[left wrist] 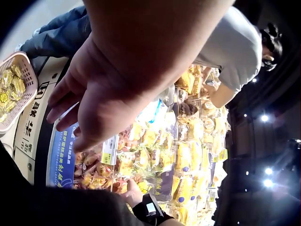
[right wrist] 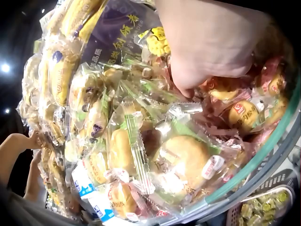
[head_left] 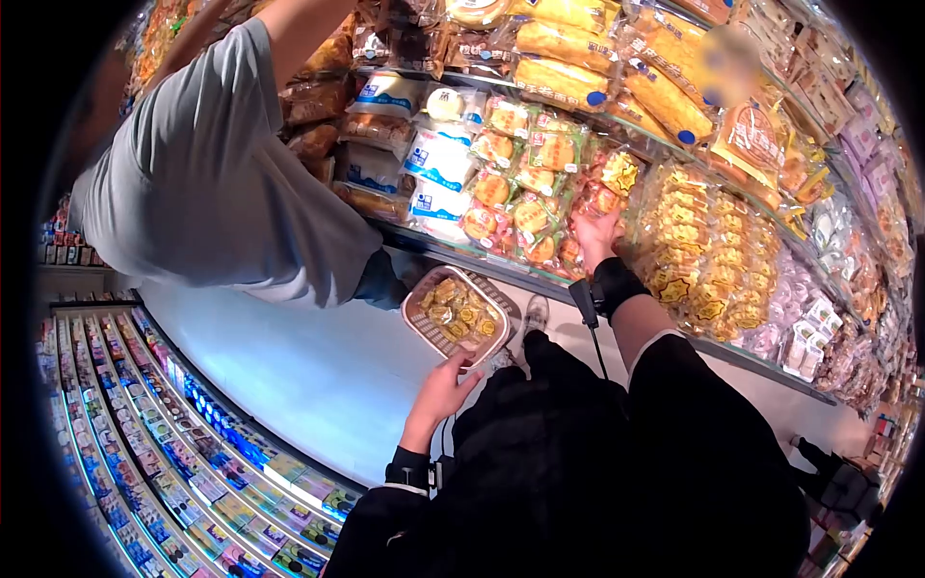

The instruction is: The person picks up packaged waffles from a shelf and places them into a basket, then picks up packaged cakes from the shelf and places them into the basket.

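Note:
My right hand (head_left: 595, 236) reaches into a shelf bin of red-wrapped round pastries (right wrist: 243, 115); in the right wrist view its fingertips go down among the wrappers, and whether they grip one is hidden. Beside it lie green-wrapped pastries (right wrist: 181, 157) and a yellow-labelled pack (head_left: 620, 173). My left hand (head_left: 445, 393) is held with relaxed fingers near the rim of a pink-white basket (head_left: 416, 326), which holds several yellow-wrapped packs (head_left: 461, 310). In the left wrist view the left hand (left wrist: 96, 94) holds nothing, its fingers loosely spread.
A person in a grey shirt (head_left: 222, 183) stands at the left, reaching toward the shelf. A glass shelf edge (right wrist: 263, 157) runs in front of the pastries. Star-marked packs (head_left: 708, 250) lie to the right. Another lined shelf (head_left: 193, 453) stands at the lower left.

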Available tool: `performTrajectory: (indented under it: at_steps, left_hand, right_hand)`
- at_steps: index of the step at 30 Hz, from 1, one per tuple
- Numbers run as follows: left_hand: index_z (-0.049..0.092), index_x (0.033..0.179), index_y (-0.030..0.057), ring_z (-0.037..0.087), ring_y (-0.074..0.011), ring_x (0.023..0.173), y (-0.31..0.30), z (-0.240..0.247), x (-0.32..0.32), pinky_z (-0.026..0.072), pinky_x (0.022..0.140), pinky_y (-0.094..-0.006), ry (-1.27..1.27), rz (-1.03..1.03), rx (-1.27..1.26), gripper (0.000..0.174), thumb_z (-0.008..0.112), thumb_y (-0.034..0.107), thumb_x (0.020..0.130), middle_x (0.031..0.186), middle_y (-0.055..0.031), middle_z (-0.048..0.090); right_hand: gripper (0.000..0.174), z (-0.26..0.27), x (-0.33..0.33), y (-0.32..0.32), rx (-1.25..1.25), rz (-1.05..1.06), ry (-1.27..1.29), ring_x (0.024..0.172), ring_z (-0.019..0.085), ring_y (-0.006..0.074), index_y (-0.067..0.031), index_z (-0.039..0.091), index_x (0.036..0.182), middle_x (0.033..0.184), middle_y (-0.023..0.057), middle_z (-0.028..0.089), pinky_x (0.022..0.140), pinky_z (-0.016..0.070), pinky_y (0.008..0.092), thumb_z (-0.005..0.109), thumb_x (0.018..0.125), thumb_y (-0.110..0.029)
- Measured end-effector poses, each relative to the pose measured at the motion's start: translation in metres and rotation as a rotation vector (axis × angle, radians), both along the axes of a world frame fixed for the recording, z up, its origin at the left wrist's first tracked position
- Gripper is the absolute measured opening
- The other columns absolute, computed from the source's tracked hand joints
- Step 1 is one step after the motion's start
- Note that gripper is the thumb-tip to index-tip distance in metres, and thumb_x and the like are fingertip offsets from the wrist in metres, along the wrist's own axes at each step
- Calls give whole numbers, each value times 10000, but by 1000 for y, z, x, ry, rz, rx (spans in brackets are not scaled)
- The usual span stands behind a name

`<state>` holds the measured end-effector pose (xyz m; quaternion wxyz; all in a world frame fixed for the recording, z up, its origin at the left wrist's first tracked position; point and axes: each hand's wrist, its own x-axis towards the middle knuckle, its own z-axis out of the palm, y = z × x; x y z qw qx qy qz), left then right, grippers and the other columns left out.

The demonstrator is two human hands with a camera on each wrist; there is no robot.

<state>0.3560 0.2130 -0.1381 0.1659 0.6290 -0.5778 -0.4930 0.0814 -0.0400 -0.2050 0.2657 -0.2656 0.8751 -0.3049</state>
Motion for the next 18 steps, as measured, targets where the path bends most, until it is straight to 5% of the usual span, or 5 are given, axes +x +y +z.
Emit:
performTrajectory:
  at_steps: [4,6,11,16,18]
  left_hand:
    - [581,1167,3,666,-338,932,-10,7,2,525,815,-389,-62,-7,51,404,672,267,875,1033,-192,678]
    - [555,1201,-20,672,-289,959,-19,13,-1,523,833,-360,-97,-53,104,422,669,236,885,1050,-192,673]
    - [554,1206,-21,676,-268,936,-51,7,-13,525,815,-350,-58,-90,154,411,661,225,895,1046,-185,675]
    - [552,1202,-24,667,-189,878,-98,10,-34,523,785,-317,-11,-129,120,389,659,201,904,1011,-142,684]
    - [557,1216,0,631,-125,848,-115,13,-47,518,760,-265,270,36,163,365,671,111,888,961,-68,664]
  right_hand:
    - [984,0,11,2,41,6,123,1233,402,417,-62,187,1468,1262,252,421,1041,346,473,773,696,-233]
    - [773,-27,9,7,-240,-77,126,1120,512,294,-48,403,1360,1248,188,437,966,415,428,787,697,-147]
    - [621,-49,-18,28,-662,-130,-493,845,557,141,-26,426,1335,1027,58,533,741,494,274,725,791,-33]
    - [486,36,-19,55,-472,-200,-661,766,534,72,-66,424,1309,1030,22,568,646,440,233,648,885,-145]
    - [369,67,-13,66,-559,-205,-1046,796,547,73,-90,473,1224,1019,12,562,669,443,219,642,905,-167]
